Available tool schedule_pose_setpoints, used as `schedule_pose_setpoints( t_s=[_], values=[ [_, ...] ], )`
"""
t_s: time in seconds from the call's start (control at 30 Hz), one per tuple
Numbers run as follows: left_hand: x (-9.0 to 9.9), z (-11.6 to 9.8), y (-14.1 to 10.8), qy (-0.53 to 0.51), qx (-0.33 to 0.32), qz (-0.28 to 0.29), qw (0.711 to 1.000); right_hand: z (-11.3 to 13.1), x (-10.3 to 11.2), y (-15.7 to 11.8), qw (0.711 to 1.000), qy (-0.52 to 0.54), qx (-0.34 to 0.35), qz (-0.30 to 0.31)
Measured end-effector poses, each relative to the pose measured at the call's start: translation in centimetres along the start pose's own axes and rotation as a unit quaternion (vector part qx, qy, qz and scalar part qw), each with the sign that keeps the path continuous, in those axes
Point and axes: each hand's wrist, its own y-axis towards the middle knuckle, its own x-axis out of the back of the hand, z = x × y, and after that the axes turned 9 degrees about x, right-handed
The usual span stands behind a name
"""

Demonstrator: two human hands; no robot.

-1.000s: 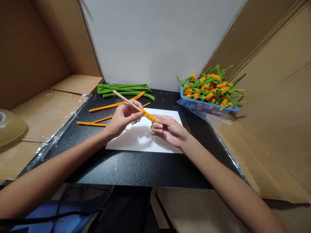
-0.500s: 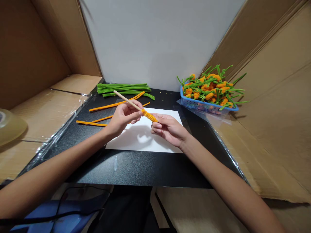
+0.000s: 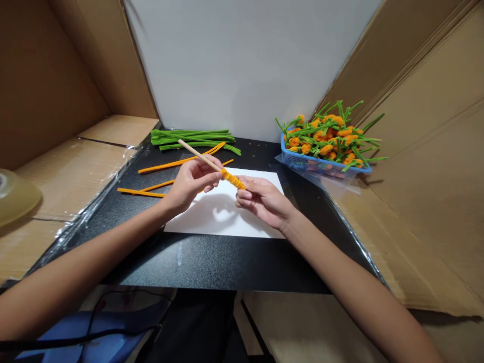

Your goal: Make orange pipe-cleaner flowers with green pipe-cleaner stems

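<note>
Both hands hold a thin wooden stick point(image 3: 192, 151) in the air above a white sheet of paper point(image 3: 223, 222). An orange pipe cleaner point(image 3: 233, 179) is coiled tightly around the stick's lower right part. My left hand point(image 3: 192, 182) pinches the stick just left of the coil, and the bare end slants up and left. At the coil's right end, my right hand point(image 3: 264, 199) grips it between thumb and fingers, hiding that tip. Loose orange pipe cleaners point(image 3: 162, 167) lie to the left of my left hand.
A bundle of green pipe cleaners point(image 3: 192, 136) lies at the back left of the black table point(image 3: 212, 262). At the back right stands a blue basket point(image 3: 321, 164) heaped with orange and green pipe-cleaner pieces. A tape roll point(image 3: 18, 199) is at far left; cardboard walls flank both sides.
Almost nothing differs. The stick and both hands have shifted very slightly to the right, with the orange coil still on the stick.
</note>
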Motion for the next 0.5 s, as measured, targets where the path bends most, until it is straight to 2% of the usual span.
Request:
schedule_pose_setpoints(
  t_s=[0.3, 0.5],
  values=[
    [-0.03, -0.1, 0.02, -0.003, 0.013, -0.019, 1.0, -0.21, 0.19, 0.06, 1.0, -0.01, 0.007, 0.005],
    [0.01, -0.04, 0.08, 0.022, -0.001, -0.041, 0.999, -0.12, 0.26, 0.15, 1.0, -0.004, -0.015, -0.007]
  ],
)
